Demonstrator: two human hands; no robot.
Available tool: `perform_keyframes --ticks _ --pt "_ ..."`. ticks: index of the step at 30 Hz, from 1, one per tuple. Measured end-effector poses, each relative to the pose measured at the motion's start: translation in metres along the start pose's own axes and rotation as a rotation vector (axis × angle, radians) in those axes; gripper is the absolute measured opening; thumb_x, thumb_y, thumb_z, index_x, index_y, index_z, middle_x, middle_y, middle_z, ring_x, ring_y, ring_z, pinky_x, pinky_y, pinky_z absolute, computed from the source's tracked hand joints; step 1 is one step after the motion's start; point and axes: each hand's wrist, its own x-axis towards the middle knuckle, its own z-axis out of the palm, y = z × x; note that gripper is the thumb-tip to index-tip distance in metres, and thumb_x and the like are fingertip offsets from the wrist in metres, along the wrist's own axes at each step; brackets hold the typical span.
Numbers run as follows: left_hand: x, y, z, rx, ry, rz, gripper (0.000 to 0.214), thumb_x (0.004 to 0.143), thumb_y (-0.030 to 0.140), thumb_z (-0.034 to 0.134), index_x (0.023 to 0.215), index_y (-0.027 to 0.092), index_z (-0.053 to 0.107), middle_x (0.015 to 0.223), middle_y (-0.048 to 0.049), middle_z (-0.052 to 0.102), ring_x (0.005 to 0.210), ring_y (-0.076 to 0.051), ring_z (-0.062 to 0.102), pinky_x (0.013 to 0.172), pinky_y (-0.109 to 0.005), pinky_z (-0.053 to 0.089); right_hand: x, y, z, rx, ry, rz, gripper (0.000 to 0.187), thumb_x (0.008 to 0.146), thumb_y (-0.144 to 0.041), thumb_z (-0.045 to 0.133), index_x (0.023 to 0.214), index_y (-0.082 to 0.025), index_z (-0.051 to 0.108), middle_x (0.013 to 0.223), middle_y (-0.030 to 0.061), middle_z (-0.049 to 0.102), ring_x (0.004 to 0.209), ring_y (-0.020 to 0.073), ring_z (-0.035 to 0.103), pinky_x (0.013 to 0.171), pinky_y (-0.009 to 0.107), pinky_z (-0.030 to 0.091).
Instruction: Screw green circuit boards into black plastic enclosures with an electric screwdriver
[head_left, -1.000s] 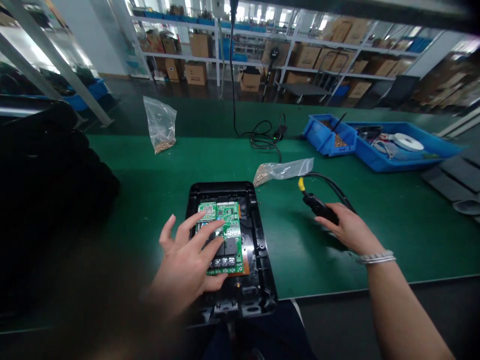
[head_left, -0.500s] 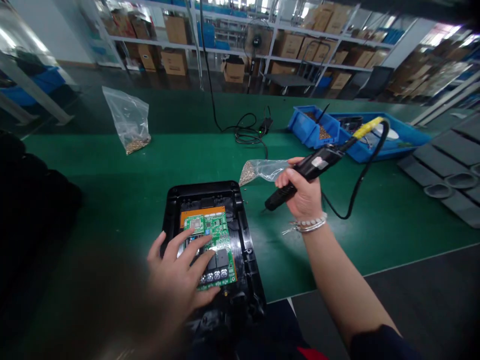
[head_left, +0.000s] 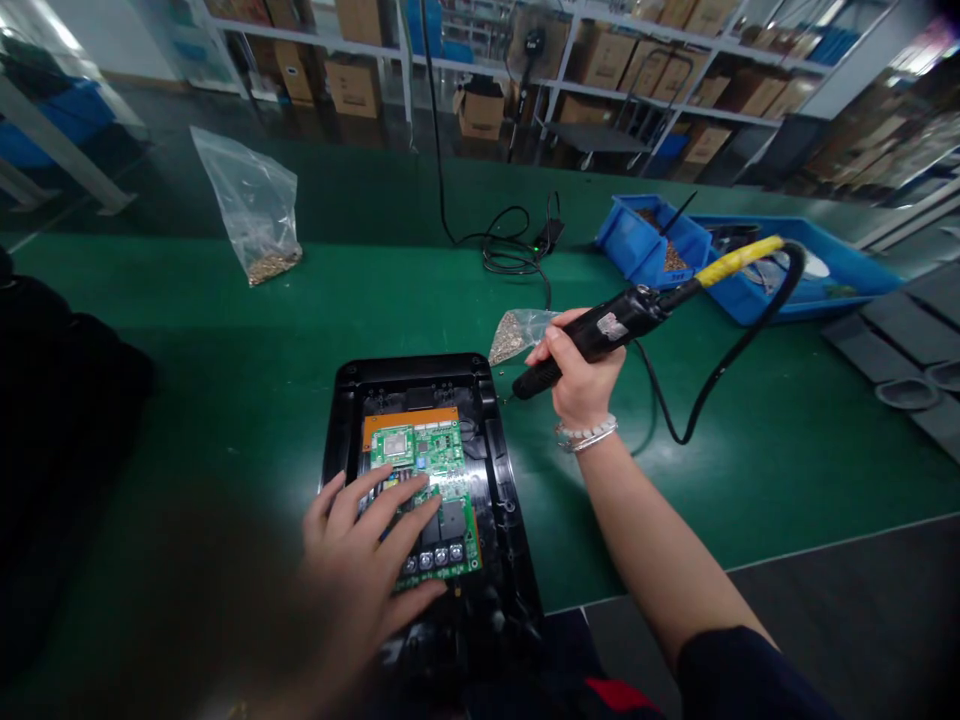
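Observation:
A black plastic housing (head_left: 501, 520) lies on the green table with a green circuit board (head_left: 437, 440) inside, over an orange sheet (head_left: 375, 430). My left hand (head_left: 375, 550) rests on the board with its fingers spread, covering its left part. In my right hand (head_left: 585, 375) is a black electric screwdriver (head_left: 600, 333), its cable sleeved in yellow at the rear. The tip points down and left, close to the housing's upper right edge and a few tiny loose screws. Just behind it lies a clear bag of small screws (head_left: 510, 335).
A second bag of small metal parts (head_left: 271, 262) stands at the back left. Blue bins (head_left: 637, 250) and a blue tray (head_left: 840, 270) sit at the back right, near grey bins (head_left: 892, 350). A black cable with an adapter (head_left: 551, 235) lies coiled behind.
My right hand has moved left with the electric screwdriver, bringing its tip nearer the housing's edge and the loose screws. My left hand stays spread on the board. The view has shifted slightly.

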Motion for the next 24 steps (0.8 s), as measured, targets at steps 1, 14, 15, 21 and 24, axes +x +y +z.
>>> perform_keyframes --ticks 1,14,15,21,24 --pt "0.0 0.0 0.0 0.003 -0.001 -0.002 0.076 0.059 0.044 0.093 0.126 0.027 0.062 0.135 -0.0024 0.064 0.125 -0.036 0.049 0.106 -0.059 0.03 0.0 0.003 0.001 0.003 0.005 -0.008 0.016 0.085 -0.027 0.073 0.094 -0.021 0.061 0.065 -0.0042 0.058 0.054 0.0129 0.059 0.057 0.033 0.052" --pt "-0.005 -0.002 -0.01 -0.365 0.08 -0.187 0.043 0.089 0.051 0.071 0.129 0.037 0.06 0.133 0.0017 0.064 0.129 -0.029 0.048 0.104 -0.055 0.038 -0.005 -0.06 0.022 0.132 0.076 -0.172 0.012 0.083 -0.018 0.065 0.093 -0.018 0.059 0.056 -0.0055 0.05 0.048 0.012 0.05 0.052 0.031 0.045" --pt "-0.004 -0.001 -0.013 -0.423 0.09 -0.234 0.038 0.091 0.049 0.069 0.127 0.038 0.061 0.13 0.0022 0.065 0.126 -0.027 0.051 0.103 -0.052 0.041 -0.01 -0.073 0.027 0.163 0.066 -0.163 0.011 0.083 -0.019 0.063 0.093 -0.019 0.058 0.056 -0.0059 0.048 0.048 0.0111 0.048 0.051 0.03 0.044" --pt "0.006 0.006 -0.02 -0.638 0.121 -0.501 0.032 0.089 0.05 0.071 0.118 0.037 0.069 0.12 0.0014 0.069 0.116 -0.024 0.058 0.101 -0.047 0.045 -0.044 -0.136 0.057 0.218 -0.034 -0.018 0.006 0.085 -0.021 0.057 0.089 -0.023 0.053 0.056 -0.0063 0.038 0.046 0.0084 0.039 0.046 0.027 0.035" --pt "0.009 0.01 -0.02 -0.651 0.141 -0.562 0.029 0.088 0.051 0.07 0.114 0.036 0.072 0.117 0.0006 0.07 0.113 -0.024 0.058 0.102 -0.048 0.041 -0.057 -0.154 0.069 0.252 -0.084 0.034 0.015 0.085 -0.021 0.064 0.086 -0.024 0.049 0.053 -0.0074 0.034 0.043 0.0083 0.035 0.042 0.027 0.033"
